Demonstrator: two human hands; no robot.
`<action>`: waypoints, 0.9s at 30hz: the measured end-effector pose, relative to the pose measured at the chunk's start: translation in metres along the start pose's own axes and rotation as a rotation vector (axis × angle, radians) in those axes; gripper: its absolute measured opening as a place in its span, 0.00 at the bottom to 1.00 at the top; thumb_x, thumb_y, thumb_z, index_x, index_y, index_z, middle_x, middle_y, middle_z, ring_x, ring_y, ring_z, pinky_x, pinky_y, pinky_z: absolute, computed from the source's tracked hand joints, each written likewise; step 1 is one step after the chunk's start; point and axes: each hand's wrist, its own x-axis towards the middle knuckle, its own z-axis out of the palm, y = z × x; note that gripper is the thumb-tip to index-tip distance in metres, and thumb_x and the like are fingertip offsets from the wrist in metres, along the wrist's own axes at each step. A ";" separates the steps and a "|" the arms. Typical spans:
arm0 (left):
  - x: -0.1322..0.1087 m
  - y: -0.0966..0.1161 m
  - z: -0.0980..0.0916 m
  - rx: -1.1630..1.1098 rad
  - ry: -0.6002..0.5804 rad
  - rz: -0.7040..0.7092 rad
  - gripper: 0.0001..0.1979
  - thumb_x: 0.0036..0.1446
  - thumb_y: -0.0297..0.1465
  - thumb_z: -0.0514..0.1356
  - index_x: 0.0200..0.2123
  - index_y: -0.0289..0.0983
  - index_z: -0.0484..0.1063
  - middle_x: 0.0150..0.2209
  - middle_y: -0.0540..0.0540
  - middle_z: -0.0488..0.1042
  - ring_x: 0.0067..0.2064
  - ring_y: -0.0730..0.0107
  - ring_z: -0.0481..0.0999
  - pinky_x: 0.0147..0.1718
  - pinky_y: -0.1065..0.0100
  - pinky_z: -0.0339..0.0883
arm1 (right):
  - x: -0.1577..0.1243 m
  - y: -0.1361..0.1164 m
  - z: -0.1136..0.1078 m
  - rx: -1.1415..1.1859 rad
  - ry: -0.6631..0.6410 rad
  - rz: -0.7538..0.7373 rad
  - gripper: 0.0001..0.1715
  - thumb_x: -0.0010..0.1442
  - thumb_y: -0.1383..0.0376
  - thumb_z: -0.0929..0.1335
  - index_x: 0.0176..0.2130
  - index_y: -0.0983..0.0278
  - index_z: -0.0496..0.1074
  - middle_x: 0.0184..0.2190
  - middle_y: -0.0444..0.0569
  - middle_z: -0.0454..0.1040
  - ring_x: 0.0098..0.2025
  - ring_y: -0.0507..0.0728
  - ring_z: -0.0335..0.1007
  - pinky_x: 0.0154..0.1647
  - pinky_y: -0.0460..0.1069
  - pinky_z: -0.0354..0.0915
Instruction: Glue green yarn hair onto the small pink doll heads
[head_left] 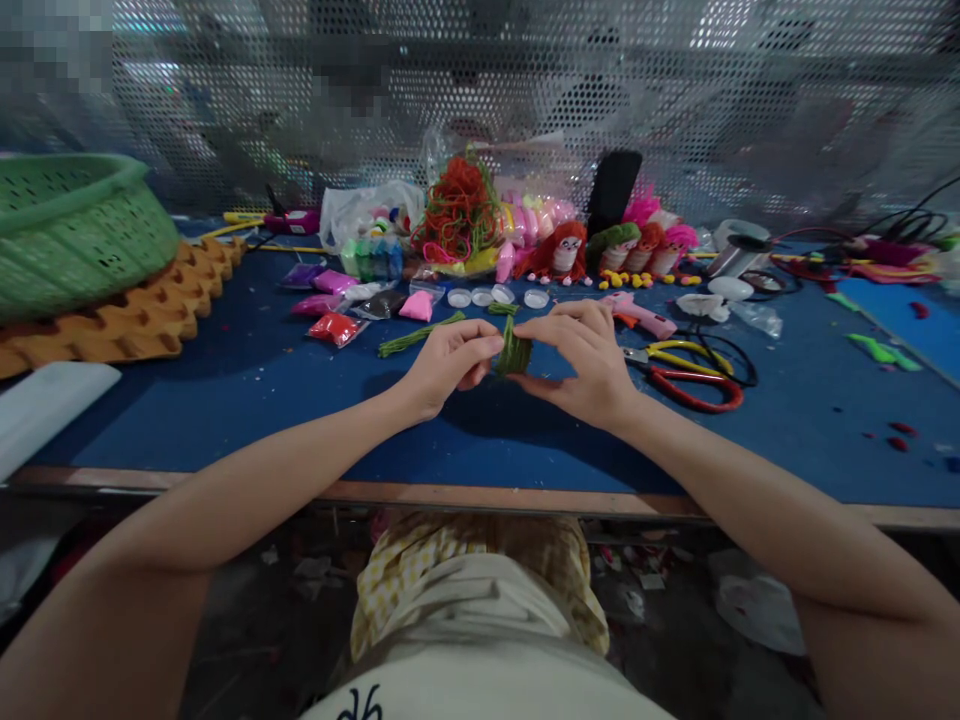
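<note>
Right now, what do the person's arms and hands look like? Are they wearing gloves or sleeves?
No gloves, no sleeves in view. The left grip and the right grip are bare hands, with no rings I can make out. The left arm and the right arm are bare right to the picture's edge, with no watch or bracelet.

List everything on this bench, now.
Dark green yarn bundle: one, green, pinched between both hands.
Loose green yarn strands: one bunch, green, left of the bundle.
Red-handled scissors: one, red, right of the hands.
Pink plastic glue gun: one, pink, behind the scissors.
Round white lids: four, white, mid-table row.
Small yarn-haired dolls: about four, red, green, pink, at back.
Green perforated plastic basket: one, green, far left.
Blue table mat: one, blue, underneath.
Left hand: one, on the bundle.
Right hand: one, on the bundle.
</note>
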 end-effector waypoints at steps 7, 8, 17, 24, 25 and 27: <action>0.001 -0.003 -0.002 -0.039 -0.012 -0.006 0.11 0.52 0.37 0.65 0.27 0.36 0.70 0.14 0.57 0.63 0.15 0.83 0.56 0.16 0.76 0.47 | 0.000 0.000 -0.001 -0.005 0.001 -0.024 0.20 0.60 0.61 0.74 0.51 0.59 0.73 0.43 0.48 0.83 0.46 0.61 0.73 0.49 0.58 0.64; 0.000 -0.003 -0.002 -0.044 -0.012 -0.003 0.11 0.52 0.37 0.65 0.26 0.37 0.69 0.14 0.58 0.63 0.15 0.83 0.56 0.16 0.76 0.46 | 0.000 0.000 -0.001 -0.002 0.001 -0.027 0.20 0.60 0.61 0.74 0.51 0.59 0.73 0.43 0.48 0.83 0.46 0.61 0.73 0.49 0.58 0.64; 0.000 0.000 -0.001 -0.068 -0.033 -0.061 0.14 0.49 0.38 0.69 0.25 0.37 0.68 0.14 0.58 0.61 0.16 0.84 0.54 0.16 0.76 0.45 | 0.000 0.001 -0.001 -0.002 0.002 -0.059 0.21 0.59 0.61 0.75 0.52 0.59 0.72 0.43 0.48 0.83 0.45 0.60 0.73 0.48 0.57 0.64; 0.001 0.000 0.000 -0.093 -0.045 -0.093 0.15 0.50 0.40 0.65 0.23 0.37 0.65 0.14 0.56 0.63 0.15 0.84 0.56 0.16 0.76 0.46 | 0.000 0.001 -0.001 0.000 -0.017 -0.054 0.22 0.59 0.61 0.75 0.52 0.59 0.72 0.44 0.49 0.83 0.46 0.61 0.73 0.48 0.57 0.63; 0.000 0.000 0.000 -0.084 -0.048 -0.087 0.15 0.50 0.40 0.65 0.23 0.37 0.65 0.15 0.56 0.63 0.15 0.84 0.56 0.16 0.76 0.46 | 0.000 0.001 -0.001 0.001 -0.018 -0.053 0.22 0.60 0.61 0.75 0.52 0.58 0.72 0.44 0.49 0.83 0.46 0.61 0.73 0.48 0.57 0.63; 0.000 0.000 0.001 -0.057 -0.046 -0.077 0.15 0.49 0.39 0.66 0.24 0.37 0.66 0.16 0.57 0.63 0.16 0.84 0.57 0.16 0.77 0.46 | 0.000 0.001 -0.001 0.005 -0.029 -0.047 0.21 0.60 0.61 0.74 0.53 0.58 0.72 0.44 0.48 0.83 0.46 0.61 0.72 0.48 0.58 0.63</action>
